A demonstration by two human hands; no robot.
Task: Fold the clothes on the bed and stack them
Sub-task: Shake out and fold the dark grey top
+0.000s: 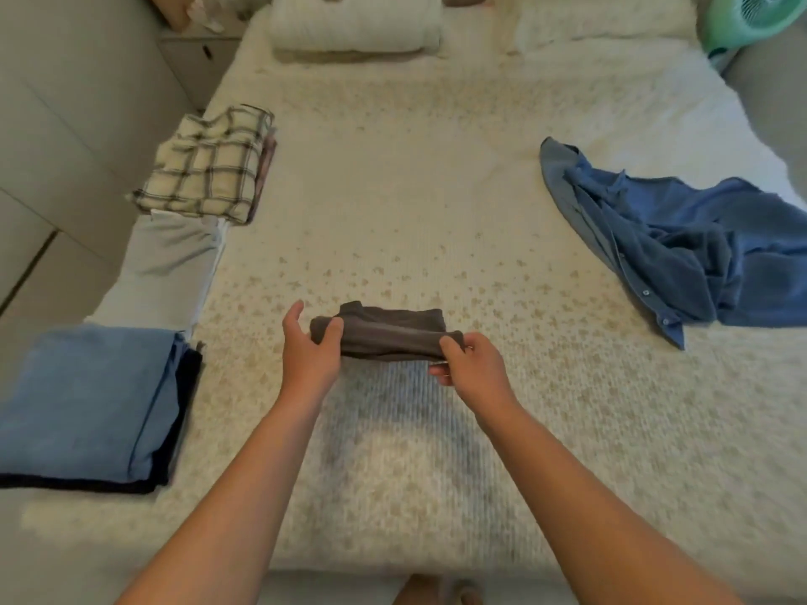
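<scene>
As both hands lift it clear of the bed, the small dark grey folded cloth garment (pixel 384 336) hangs between them, above the near middle of the cream patterned bed (pixel 436 211).

Head view. Risk first: the fold looks loose, held at the ends only; if one grip slackens the layers could sag open and need refolding. A carry across to the left-hand piles could also nudge the folded light blue garment on its dark stack (pixel 91 403).

Left hand (pixel 308 349): thumb pressed on the garment's left end, fingers curled behind, clamped on it. Right hand (pixel 469 360): thumb and fingers pinch the right end, closed on the cloth.

Crumpled blue button shirt (pixel 681 238) lies unfolded, well apart to the right. Folded plaid cream garment (pixel 209 172) sits far left.
</scene>
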